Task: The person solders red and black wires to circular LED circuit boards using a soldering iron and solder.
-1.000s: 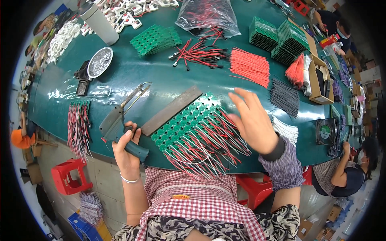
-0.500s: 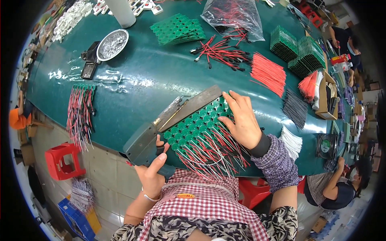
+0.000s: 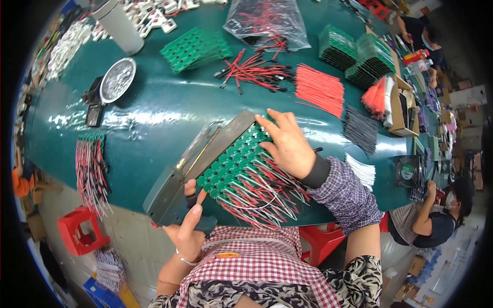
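A sheet of joined round green circuit boards (image 3: 233, 156) lies slanted at the table's front edge. Red, white and black wires (image 3: 262, 192) trail from its near side toward me. A flat grey metal bar (image 3: 226, 138) runs along the board's far edge, beside a dark grey gun-shaped tool (image 3: 169, 192) with a thin brass-coloured rod. My left hand (image 3: 189, 233) is closed around the tool's handle, thumb up, fingertips by the board's left corner. My right hand (image 3: 292, 146) holds the board's right end, its thumb on the board and fingertips by the bar's end.
At left are a metal bowl of shiny scraps (image 3: 118, 80) and wired boards (image 3: 91, 164). Stacked green boards (image 3: 195, 49), red wires (image 3: 319, 90), black wires (image 3: 359, 129) and white wires (image 3: 361, 171) lie beyond. Red stools (image 3: 82, 231) stand below; a co-worker (image 3: 436, 215) sits at right.
My view has shifted, so the table and its contents appear further left. Both hands keep their hold on the tool and the board, with little change between them.
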A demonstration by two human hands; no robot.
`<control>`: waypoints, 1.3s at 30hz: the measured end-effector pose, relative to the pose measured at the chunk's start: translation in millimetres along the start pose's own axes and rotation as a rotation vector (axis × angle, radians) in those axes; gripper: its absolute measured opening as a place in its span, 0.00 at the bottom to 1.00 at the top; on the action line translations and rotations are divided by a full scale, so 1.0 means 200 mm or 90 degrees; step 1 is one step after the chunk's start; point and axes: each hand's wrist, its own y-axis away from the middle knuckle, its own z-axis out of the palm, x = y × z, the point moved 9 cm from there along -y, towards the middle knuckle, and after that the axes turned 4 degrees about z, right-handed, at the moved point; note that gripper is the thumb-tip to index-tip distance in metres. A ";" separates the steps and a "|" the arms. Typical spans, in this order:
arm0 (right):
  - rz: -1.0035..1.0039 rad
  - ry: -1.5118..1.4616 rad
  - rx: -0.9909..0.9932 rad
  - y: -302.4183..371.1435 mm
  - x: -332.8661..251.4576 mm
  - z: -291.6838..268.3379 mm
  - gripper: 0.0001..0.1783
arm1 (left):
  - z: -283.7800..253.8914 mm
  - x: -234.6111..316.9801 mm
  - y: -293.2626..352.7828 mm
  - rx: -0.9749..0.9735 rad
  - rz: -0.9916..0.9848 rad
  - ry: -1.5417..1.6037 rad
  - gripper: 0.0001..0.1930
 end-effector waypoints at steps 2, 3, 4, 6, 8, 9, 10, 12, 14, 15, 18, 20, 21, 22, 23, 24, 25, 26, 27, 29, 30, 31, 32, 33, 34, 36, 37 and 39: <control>-0.003 -0.011 0.003 0.00 0.00 -0.02 0.36 | -0.01 0.00 -0.01 0.002 0.001 -0.007 0.29; -0.007 -0.022 0.001 0.00 0.00 -0.02 0.35 | 0.00 0.00 -0.01 -0.004 -0.002 -0.003 0.29; -0.002 -0.018 0.004 0.00 0.02 -0.04 0.35 | -0.01 -0.01 -0.02 0.004 -0.010 -0.007 0.28; -0.030 0.050 0.019 -0.02 0.06 -0.10 0.34 | -0.04 -0.02 -0.03 0.014 -0.018 -0.013 0.28; -0.014 0.193 0.077 -0.07 0.13 -0.19 0.24 | -0.10 -0.01 -0.03 0.029 -0.002 -0.047 0.27; 0.000 0.276 0.110 -0.10 0.19 -0.23 0.18 | -0.12 -0.01 -0.03 0.029 -0.006 -0.046 0.27; 0.001 0.365 0.134 -0.12 0.25 -0.25 0.16 | -0.14 0.01 -0.03 0.048 0.020 -0.065 0.27; -0.005 0.502 0.174 -0.14 0.36 -0.23 0.14 | -0.16 0.04 -0.03 0.092 0.054 -0.080 0.26; -0.019 0.516 0.166 -0.15 0.41 -0.19 0.13 | -0.17 0.06 -0.04 0.089 0.062 -0.082 0.26; -0.032 0.532 0.163 -0.17 0.41 -0.18 0.12 | -0.17 0.08 -0.05 0.082 0.074 -0.081 0.26; -0.049 0.531 0.194 -0.17 0.44 -0.19 0.07 | -0.13 0.10 -0.07 0.080 0.080 -0.090 0.27; -0.063 0.493 0.246 -0.15 0.44 -0.22 0.03 | -0.14 0.10 -0.07 0.076 0.080 -0.093 0.27; -0.065 0.491 0.242 -0.16 0.43 -0.22 0.03 | -0.13 0.10 -0.08 0.064 0.085 -0.092 0.27; -0.056 0.446 0.263 -0.15 0.43 -0.24 0.03 | -0.13 0.10 -0.08 0.067 0.083 -0.092 0.27; -0.047 0.402 0.284 -0.15 0.43 -0.27 0.03 | -0.13 0.11 -0.08 0.068 0.086 -0.113 0.28; -0.047 0.404 0.281 -0.15 0.43 -0.28 0.03 | -0.13 0.11 -0.08 0.067 0.088 -0.133 0.29; -0.039 0.403 0.275 -0.15 0.42 -0.29 0.05 | -0.13 0.11 -0.08 0.067 0.086 -0.131 0.29; -0.032 0.403 0.269 -0.15 0.42 -0.30 0.07 | -0.13 0.12 -0.09 0.069 0.092 -0.120 0.28; -0.024 0.402 0.263 -0.16 0.42 -0.31 0.09 | -0.14 0.13 -0.10 0.072 0.098 -0.110 0.27; -0.046 0.413 0.261 -0.17 0.38 -0.35 0.11 | -0.12 0.14 -0.12 0.054 0.099 -0.112 0.28; -0.070 0.422 0.260 -0.17 0.35 -0.37 0.13 | -0.10 0.15 -0.13 0.038 0.101 -0.115 0.28; -0.068 0.423 0.259 -0.18 0.33 -0.40 0.13 | -0.10 0.16 -0.14 0.037 0.100 -0.114 0.28; -0.090 0.414 0.246 -0.19 0.30 -0.41 0.13 | -0.09 0.17 -0.15 0.014 0.102 -0.115 0.28; -0.113 0.405 0.232 -0.20 0.27 -0.43 0.13 | -0.07 0.18 -0.16 -0.008 0.106 -0.116 0.28; -0.161 0.445 0.239 -0.21 0.24 -0.43 0.08 | -0.07 0.19 -0.16 -0.009 0.104 -0.115 0.28; -0.180 0.491 0.177 -0.21 0.20 -0.41 0.07 | -0.05 0.21 -0.16 -0.021 0.103 -0.113 0.28; -0.201 0.535 0.117 -0.21 0.17 -0.36 0.06 | -0.04 0.22 -0.16 -0.019 0.102 -0.114 0.28; -0.221 0.566 0.076 -0.19 0.08 -0.29 0.05 | -0.03 0.23 -0.16 -0.015 0.075 -0.089 0.29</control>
